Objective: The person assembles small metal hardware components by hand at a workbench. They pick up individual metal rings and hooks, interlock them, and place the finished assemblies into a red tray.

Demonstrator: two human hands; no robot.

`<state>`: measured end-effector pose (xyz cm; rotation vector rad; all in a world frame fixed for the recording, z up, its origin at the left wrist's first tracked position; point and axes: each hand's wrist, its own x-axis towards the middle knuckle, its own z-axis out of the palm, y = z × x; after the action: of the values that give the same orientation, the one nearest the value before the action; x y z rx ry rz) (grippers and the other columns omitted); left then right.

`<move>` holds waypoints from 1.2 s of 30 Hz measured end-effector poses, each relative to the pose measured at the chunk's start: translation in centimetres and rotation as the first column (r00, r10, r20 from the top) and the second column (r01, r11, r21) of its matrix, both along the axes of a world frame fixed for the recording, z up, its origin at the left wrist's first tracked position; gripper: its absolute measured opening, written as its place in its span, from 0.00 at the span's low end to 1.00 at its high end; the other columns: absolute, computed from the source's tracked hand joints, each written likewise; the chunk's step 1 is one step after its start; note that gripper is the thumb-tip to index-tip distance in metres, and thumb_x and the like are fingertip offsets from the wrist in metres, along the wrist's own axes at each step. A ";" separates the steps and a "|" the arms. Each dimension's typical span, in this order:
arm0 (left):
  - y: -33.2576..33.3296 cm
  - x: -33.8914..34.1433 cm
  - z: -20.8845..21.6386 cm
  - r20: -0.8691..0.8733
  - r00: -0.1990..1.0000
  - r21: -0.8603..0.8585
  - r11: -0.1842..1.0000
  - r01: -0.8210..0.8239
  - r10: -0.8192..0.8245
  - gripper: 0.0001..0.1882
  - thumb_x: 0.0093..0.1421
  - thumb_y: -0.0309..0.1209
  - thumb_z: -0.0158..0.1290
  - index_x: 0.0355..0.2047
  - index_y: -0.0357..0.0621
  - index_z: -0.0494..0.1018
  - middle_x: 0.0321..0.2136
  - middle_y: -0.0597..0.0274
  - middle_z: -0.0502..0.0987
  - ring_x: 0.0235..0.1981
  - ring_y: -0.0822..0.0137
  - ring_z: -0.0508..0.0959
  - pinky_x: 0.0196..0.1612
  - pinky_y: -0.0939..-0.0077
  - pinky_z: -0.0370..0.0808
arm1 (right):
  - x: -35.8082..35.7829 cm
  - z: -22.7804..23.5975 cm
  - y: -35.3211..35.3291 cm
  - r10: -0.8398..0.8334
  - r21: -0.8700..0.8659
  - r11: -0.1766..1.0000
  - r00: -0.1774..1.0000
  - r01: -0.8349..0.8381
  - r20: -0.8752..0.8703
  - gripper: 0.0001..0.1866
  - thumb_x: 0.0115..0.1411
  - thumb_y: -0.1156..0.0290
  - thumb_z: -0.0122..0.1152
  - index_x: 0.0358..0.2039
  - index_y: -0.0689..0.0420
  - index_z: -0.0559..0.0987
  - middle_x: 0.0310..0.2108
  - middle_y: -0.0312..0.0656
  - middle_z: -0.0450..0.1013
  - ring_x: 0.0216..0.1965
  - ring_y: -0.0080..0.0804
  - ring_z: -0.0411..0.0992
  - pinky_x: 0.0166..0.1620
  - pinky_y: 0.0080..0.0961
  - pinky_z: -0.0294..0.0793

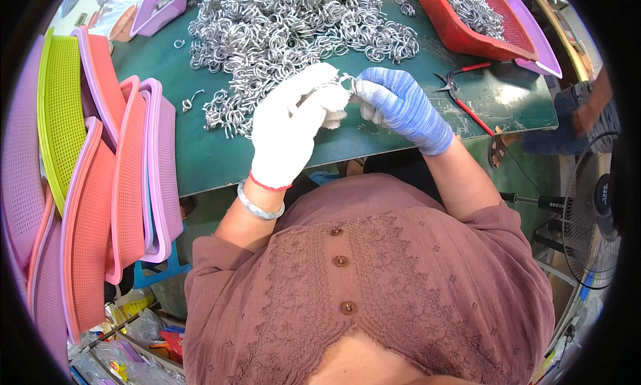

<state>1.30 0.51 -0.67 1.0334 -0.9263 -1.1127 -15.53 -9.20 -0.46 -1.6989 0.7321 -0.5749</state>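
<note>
My left hand (288, 121), in a white knit glove with a red cuff edge, is closed in a pinch. My right hand (402, 108), in a blue and white glove, meets it from the right, its fingers also pinched. Between the fingertips a small silvery metal ring (348, 82) shows, gripped from both sides; how its parts join is too small to tell. Just beyond my hands a big heap of similar metal rings (287, 25) covers much of the green table (494, 105). A stray ring with a hooked piece (191, 101) lies left of the heap.
Red-handled pliers (461, 98) rest open on the right. A red basket of metal pieces (461, 31) sits on a purple one at the back right. Stacked pink, purple and green baskets (93, 218) stand left. A fan (591, 205) and another person's arm (591, 108) are at the right.
</note>
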 end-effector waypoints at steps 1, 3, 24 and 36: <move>0.0 0.0 0.1 0.022 1.000 -0.011 1.000 -0.016 0.016 0.20 0.59 0.20 0.50 0.53 0.29 0.68 0.39 0.55 0.78 0.32 0.67 0.80 0.38 0.78 0.79 | 0.0 -0.1 0.1 -0.013 -0.009 1.000 1.000 0.013 0.007 0.14 0.63 0.65 0.48 0.32 0.61 0.78 0.18 0.37 0.71 0.19 0.20 0.68 0.24 0.19 0.69; 0.1 -0.1 -0.6 0.304 0.942 -0.123 0.987 -0.106 0.139 0.20 0.58 0.17 0.50 0.52 0.28 0.69 0.40 0.53 0.78 0.34 0.67 0.80 0.40 0.78 0.79 | -0.1 -0.3 0.2 -0.039 -0.028 0.999 0.999 0.040 0.022 0.13 0.63 0.65 0.49 0.33 0.61 0.78 0.18 0.38 0.72 0.20 0.21 0.69 0.25 0.19 0.69; 1.0 -1.7 -1.9 0.236 0.950 -0.292 0.947 -0.131 0.205 0.23 0.55 0.09 0.49 0.53 0.26 0.67 0.44 0.46 0.76 0.41 0.61 0.80 0.45 0.69 0.79 | 0.4 -1.5 1.0 -0.087 -0.110 0.986 0.955 0.122 0.283 0.13 0.66 0.67 0.47 0.38 0.62 0.77 0.24 0.36 0.73 0.25 0.18 0.70 0.30 0.17 0.71; 0.8 -2.5 -0.8 0.086 0.979 -0.251 0.955 -0.158 0.184 0.30 0.53 0.10 0.53 0.58 0.29 0.61 0.43 0.45 0.76 0.41 0.60 0.80 0.45 0.69 0.79 | 0.7 -1.7 0.9 -0.095 -0.046 0.993 0.960 0.111 0.262 0.13 0.66 0.67 0.47 0.41 0.61 0.78 0.29 0.36 0.75 0.27 0.16 0.71 0.29 0.14 0.72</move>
<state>-1.19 1.32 -1.47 0.9584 -1.0123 -0.7830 -14.88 -8.35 -2.14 -1.6081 0.6213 -0.8821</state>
